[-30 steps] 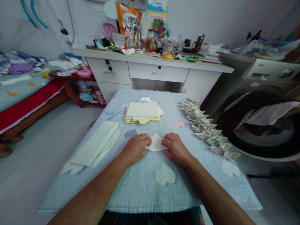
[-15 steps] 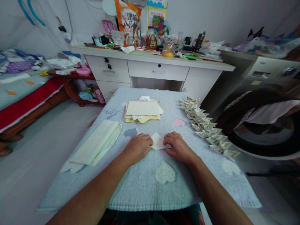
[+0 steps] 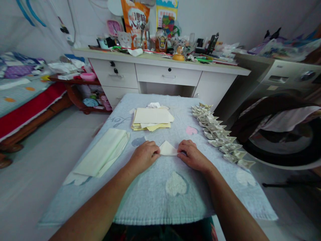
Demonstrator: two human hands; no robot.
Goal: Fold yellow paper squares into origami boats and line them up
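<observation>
In the head view, the folded paper (image 3: 167, 149) is at the centre of the frame, slightly below the middle, between the person's two hands. It shows as a low triangle: its apex points to the top of the frame, and its long axis runs left to right along the lower edge, almost level. The left hand (image 3: 145, 154) has its curled fingers clamped on the left corner; the right hand (image 3: 192, 154) pinches the right corner between thumb and fingers.

The paper is pale cream, smooth and matt, with a crisp peak. Beneath it spreads a blue, softly ribbed cloth (image 3: 147, 197) patterned with hearts. Above the left hand in the frame, a stack of paper (image 3: 151, 116) holds flat cream and yellow rectangles with uneven edges. Left of centre, a bundle of long, pale greenish folded sheets (image 3: 102, 152) slants from lower left to upper right. On the right, peaked paper boats (image 3: 218, 135), greyish-white and sharp-cornered, form a slanting row, with a patterned one at the top end.

Compared with half a second ago, the paper's lower edge, which dipped to a blunt point, is nearly straight, and the hands are a little farther apart. The stack, bundle and boats keep their places on the cloth.
</observation>
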